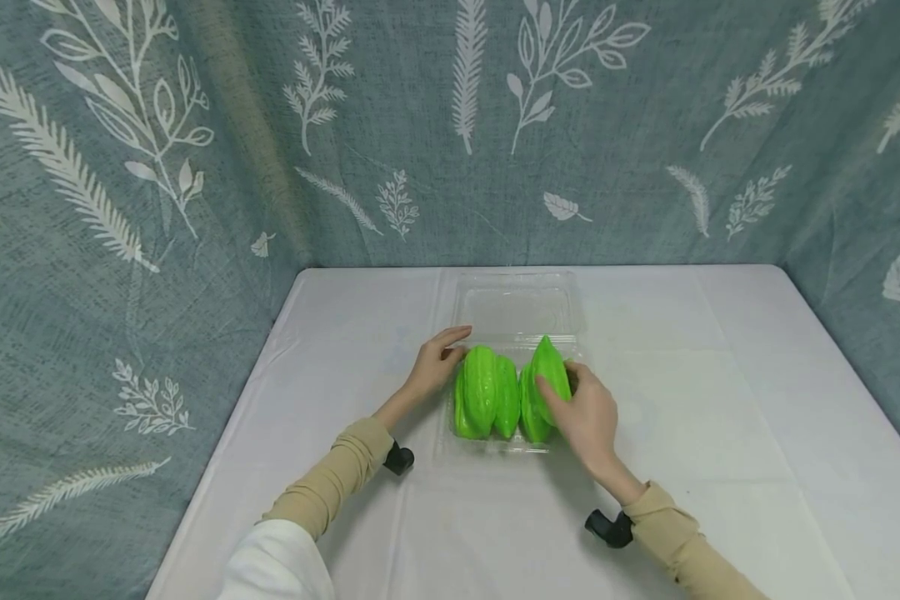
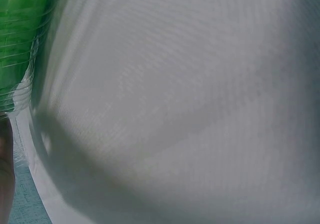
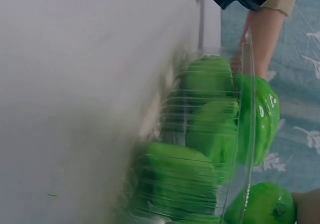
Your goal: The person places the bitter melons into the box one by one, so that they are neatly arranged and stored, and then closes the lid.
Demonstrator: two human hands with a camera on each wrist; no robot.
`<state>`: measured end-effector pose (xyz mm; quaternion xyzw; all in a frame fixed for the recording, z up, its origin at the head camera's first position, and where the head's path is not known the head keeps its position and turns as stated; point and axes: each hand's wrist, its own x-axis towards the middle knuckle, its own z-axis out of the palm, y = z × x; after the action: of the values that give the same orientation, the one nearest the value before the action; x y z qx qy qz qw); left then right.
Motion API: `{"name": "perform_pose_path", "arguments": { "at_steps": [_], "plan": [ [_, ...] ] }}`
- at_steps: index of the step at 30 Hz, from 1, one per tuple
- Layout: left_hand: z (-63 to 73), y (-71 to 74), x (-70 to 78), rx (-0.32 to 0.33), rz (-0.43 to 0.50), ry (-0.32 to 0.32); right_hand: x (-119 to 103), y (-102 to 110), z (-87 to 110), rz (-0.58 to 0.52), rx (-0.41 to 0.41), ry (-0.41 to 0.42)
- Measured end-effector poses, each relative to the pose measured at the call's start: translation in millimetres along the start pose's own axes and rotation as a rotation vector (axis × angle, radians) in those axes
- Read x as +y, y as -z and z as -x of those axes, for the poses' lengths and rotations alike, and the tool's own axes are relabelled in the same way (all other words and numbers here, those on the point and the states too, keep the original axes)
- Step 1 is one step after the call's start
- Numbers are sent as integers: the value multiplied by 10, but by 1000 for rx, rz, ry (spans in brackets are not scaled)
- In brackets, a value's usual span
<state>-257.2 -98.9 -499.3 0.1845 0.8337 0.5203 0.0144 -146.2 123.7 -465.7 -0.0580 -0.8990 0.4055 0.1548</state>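
Several bright green, ridged star fruits [image 1: 482, 392] lie side by side in a clear plastic clamshell box [image 1: 495, 445]. My right hand [image 1: 591, 410] grips one star fruit [image 1: 549, 371] at the box's right side, thumb on its near face and fingers behind it. This fruit stands tilted, pointed end up, over another one. In the right wrist view the gripped star fruit [image 3: 265, 204] shows at the rim, above the fruits behind the ribbed wall. At the box's left edge, near the hinge, my left hand [image 1: 437, 365] rests with its fingers stretched out and its thumb close to the fruits.
The box's clear lid [image 1: 516, 308] lies folded back on the far side. Under everything is a table with a white cloth [image 1: 690, 417]. A blue-green curtain with white leaf prints [image 1: 435, 125] hangs behind and to the sides. Black wrist cameras [image 1: 610, 528] project below both wrists.
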Motion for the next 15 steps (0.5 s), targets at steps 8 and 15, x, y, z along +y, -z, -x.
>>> {"name": "perform_pose_path", "arguments": {
  "at_steps": [8, 15],
  "plan": [
    [-2, 11, 7, -4, -14, 8, -40, -13, -34, 71, -31, -12],
    [8, 10, 14, -7, -31, 7, -58, 1, -19, 77, -30, -18]
  ]
}}
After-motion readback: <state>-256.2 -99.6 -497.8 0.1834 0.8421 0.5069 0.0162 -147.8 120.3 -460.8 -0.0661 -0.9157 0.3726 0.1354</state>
